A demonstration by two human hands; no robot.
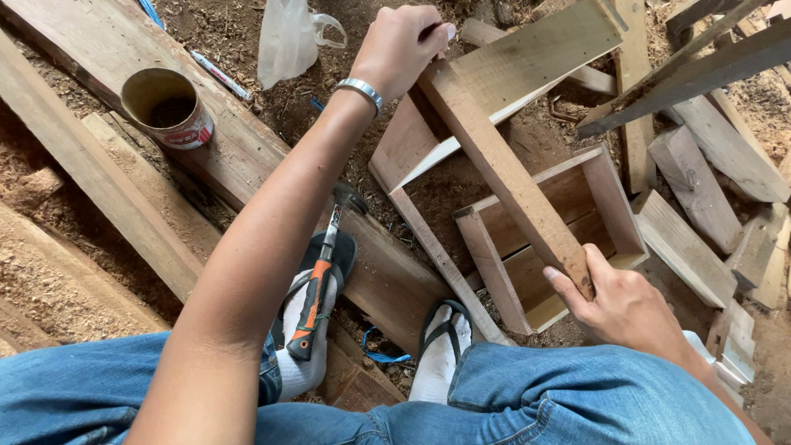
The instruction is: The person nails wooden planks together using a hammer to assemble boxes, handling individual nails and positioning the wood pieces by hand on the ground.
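So, over on the left a tin can (pixel 167 108) sat open on a long plank (pixel 107 41), with a pen (pixel 219 75) and a clear plastic bag (pixel 288 37) just past it on the sawdust floor (pixel 247 25). A hammer (pixel 321 276) with an orange and black handle lay across the left foot. The left hand (pixel 401 48), wearing a silver bracelet (pixel 360 92), had its fingers curled shut around the far end of a wooden slat (pixel 503 173). The slat ran diagonally over an open wooden box (pixel 568 239). The right hand (pixel 618 309) gripped the slat's near end, thumb on top, fingers wrapped under. Loose boards (pixel 700 181) lay scattered on the right.
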